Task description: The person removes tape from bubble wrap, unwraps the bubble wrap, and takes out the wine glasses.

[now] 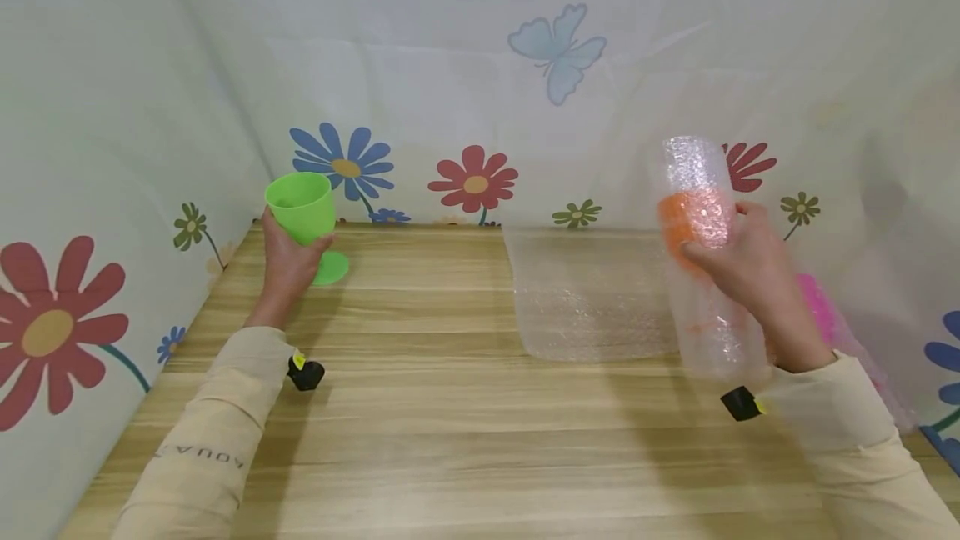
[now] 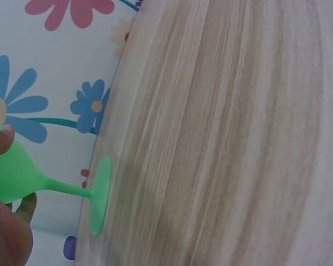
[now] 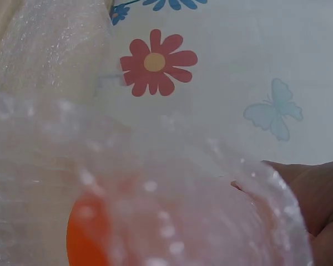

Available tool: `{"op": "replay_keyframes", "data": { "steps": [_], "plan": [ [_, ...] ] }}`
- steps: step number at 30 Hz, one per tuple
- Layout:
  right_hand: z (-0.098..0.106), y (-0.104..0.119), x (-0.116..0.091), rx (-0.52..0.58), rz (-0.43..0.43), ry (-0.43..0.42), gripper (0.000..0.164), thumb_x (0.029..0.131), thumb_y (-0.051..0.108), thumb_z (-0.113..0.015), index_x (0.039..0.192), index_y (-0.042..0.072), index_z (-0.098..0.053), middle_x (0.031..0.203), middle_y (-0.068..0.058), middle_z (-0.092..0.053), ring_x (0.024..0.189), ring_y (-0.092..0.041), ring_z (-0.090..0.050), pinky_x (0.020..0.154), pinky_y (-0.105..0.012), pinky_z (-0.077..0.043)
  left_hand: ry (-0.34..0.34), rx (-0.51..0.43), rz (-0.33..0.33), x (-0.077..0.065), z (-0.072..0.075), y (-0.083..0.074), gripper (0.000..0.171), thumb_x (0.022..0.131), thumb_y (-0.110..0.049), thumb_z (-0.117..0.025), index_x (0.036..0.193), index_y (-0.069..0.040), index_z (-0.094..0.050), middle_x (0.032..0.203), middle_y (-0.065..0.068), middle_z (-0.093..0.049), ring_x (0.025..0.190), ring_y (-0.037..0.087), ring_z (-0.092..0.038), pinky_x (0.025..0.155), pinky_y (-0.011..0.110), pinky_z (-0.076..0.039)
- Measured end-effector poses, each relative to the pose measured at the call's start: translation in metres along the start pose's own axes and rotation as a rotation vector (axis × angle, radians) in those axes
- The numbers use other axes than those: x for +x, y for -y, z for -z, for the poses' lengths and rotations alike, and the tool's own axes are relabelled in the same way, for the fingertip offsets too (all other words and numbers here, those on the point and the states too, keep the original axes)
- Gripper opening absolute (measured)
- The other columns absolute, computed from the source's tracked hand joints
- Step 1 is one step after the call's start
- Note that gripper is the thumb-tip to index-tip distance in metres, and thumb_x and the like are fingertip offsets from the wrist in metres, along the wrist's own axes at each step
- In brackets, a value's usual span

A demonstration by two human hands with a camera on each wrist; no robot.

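At the far left of the table, my left hand (image 1: 288, 269) holds a green plastic goblet (image 1: 303, 211) by its bowl, thumb and fingers around it. In the left wrist view the goblet's round foot (image 2: 100, 195) appears close to the tabletop; whether it touches cannot be told. My right hand (image 1: 761, 273) grips an orange cup wrapped in bubble wrap (image 1: 716, 344), held upright at the right. The wrap forms a tube reaching above and below the orange part (image 1: 682, 232). Through the plastic, the right wrist view shows orange (image 3: 89, 233); the cup's lower part is blurred.
A flat sheet of bubble wrap (image 1: 592, 307) lies toward the back of the wooden table (image 1: 450, 432), left of the wrapped cup. Behind my right forearm is a pink item in bubble wrap (image 1: 817, 307), partly hidden. Flower-printed cloth (image 1: 420, 90) encloses the back and sides.
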State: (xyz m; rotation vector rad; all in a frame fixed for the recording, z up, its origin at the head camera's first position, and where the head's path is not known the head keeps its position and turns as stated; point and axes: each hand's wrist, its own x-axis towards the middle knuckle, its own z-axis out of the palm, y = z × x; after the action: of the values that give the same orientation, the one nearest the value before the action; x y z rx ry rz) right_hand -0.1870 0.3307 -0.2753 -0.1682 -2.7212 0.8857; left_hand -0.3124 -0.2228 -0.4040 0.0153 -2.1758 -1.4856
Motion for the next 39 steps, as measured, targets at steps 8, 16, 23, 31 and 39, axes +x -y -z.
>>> {"op": "replay_keyframes", "data": {
  "steps": [8,16,23,31,39],
  "plan": [
    [-0.018,0.002,-0.008,0.056,-0.045,0.095,0.095,0.08,0.045,-0.066,0.143,-0.003,-0.013,0.118,-0.03,-0.044,0.092,-0.04,-0.053,0.063,-0.046,-0.052,0.007,0.005,0.005,-0.001,-0.003,-0.003,0.095,0.078,-0.013,-0.074,0.145,-0.018,-0.007,0.138,0.011,-0.029,0.124,0.025,-0.032,0.105,0.037,-0.023],
    [-0.036,0.006,-0.014,0.117,-0.017,0.181,0.09,0.08,0.044,-0.068,0.14,-0.006,-0.021,0.113,-0.026,-0.048,0.086,-0.034,-0.056,0.06,-0.036,-0.053,0.014,0.017,0.015,-0.001,-0.005,-0.005,0.095,0.078,-0.013,-0.074,0.145,-0.018,-0.007,0.138,0.012,-0.03,0.125,0.025,-0.032,0.106,0.037,-0.023],
    [-0.046,0.016,-0.019,0.152,-0.01,0.225,0.089,0.08,0.044,-0.069,0.14,-0.005,-0.023,0.113,-0.025,-0.049,0.085,-0.033,-0.056,0.06,-0.034,-0.053,0.022,0.014,0.013,0.0,-0.006,-0.004,0.095,0.078,-0.014,-0.074,0.145,-0.017,-0.007,0.138,0.013,-0.029,0.125,0.026,-0.032,0.106,0.037,-0.023],
    [-0.062,0.03,-0.024,0.225,-0.015,0.275,0.083,0.079,0.047,-0.069,0.136,0.003,-0.028,0.114,-0.02,-0.047,0.084,-0.031,-0.057,0.059,-0.034,-0.053,0.026,0.033,0.029,0.001,-0.004,-0.003,0.096,0.078,-0.015,-0.075,0.146,-0.019,-0.006,0.139,0.012,-0.028,0.126,0.026,-0.031,0.106,0.039,-0.022],
    [-0.091,0.051,-0.035,0.27,-0.042,0.345,0.086,0.077,0.044,-0.07,0.136,0.0,-0.027,0.11,-0.019,-0.05,0.086,-0.03,-0.06,0.06,-0.034,-0.053,0.022,0.05,0.024,0.001,0.0,-0.002,0.097,0.077,-0.019,-0.076,0.145,-0.018,-0.007,0.137,0.012,-0.03,0.122,0.026,-0.033,0.104,0.039,-0.025]
  ]
}}
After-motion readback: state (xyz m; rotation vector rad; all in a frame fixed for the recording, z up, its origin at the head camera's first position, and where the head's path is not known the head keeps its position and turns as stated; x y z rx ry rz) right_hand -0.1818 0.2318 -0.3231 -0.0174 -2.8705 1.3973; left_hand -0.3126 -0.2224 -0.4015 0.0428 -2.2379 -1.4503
